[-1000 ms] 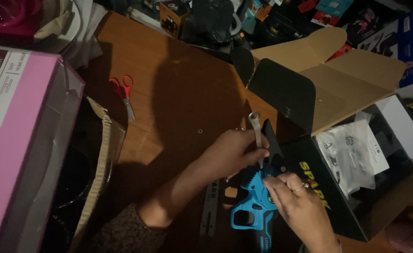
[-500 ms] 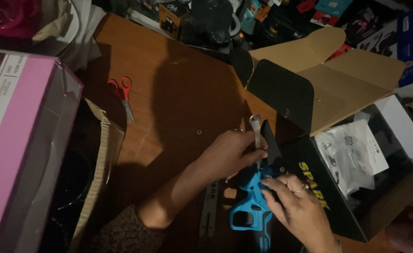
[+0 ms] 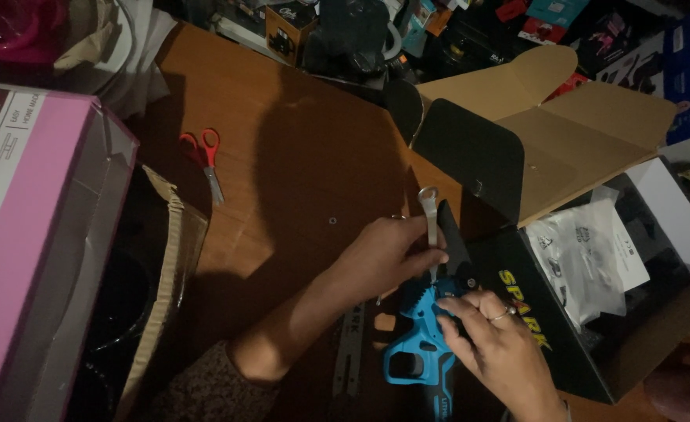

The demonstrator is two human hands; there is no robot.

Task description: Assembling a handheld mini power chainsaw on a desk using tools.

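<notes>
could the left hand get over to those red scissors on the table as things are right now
Probably yes. The table between the left hand and the red scissors looks bare, but that hand holds a small metal wrench and would need to free itself first.

A brown wooden table (image 3: 282,156) carries everything. On it lie red-handled scissors (image 3: 204,156) on the bare wood at the left, a pink and white box (image 3: 24,258) at the left edge beside an open brown carton (image 3: 169,234), a blue power tool (image 3: 419,344) near the front edge with a saw bar (image 3: 350,352) just beside it, and an open black box (image 3: 595,266) with raised cardboard flaps at the right.
</notes>
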